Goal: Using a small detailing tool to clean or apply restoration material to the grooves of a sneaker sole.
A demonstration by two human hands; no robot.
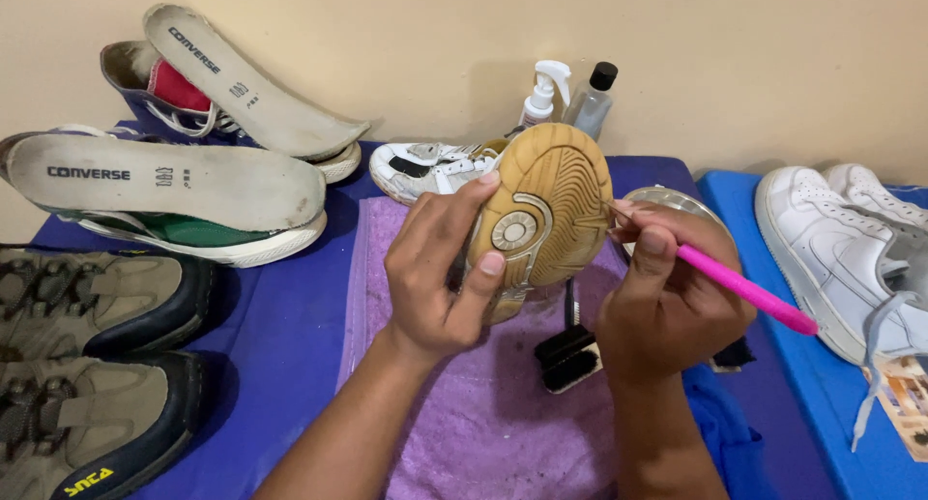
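At the far left lay a pair of olive-and-black suede hiking shoes, and above them a green canvas sneaker and a navy-and-red canvas sneaker, each with its grey insole pulled out and laid on top, probably to air. All rested on a blue cloth-covered table.

At centre, over a purple terry towel that seemed spread to catch dirt, the left hand gripped a white sports shoe with a tan rubber sole. The fingers curled round its edge and the thumb pressed on the sole, so the tread was turned toward the camera. The shoe was held up off the towel, its long axis running steeply from lower left to upper right, with the rounded end uppermost. Its white mate lay behind, near a white spray bottle and a clear black-capped bottle.

The right hand pinched a slim pink-handled tool like a pen, its fine tip touching the sole's right edge, apparently to pick at the grooves. A black brush lay on the towel below. At right sat a pair of white leather sneakers.
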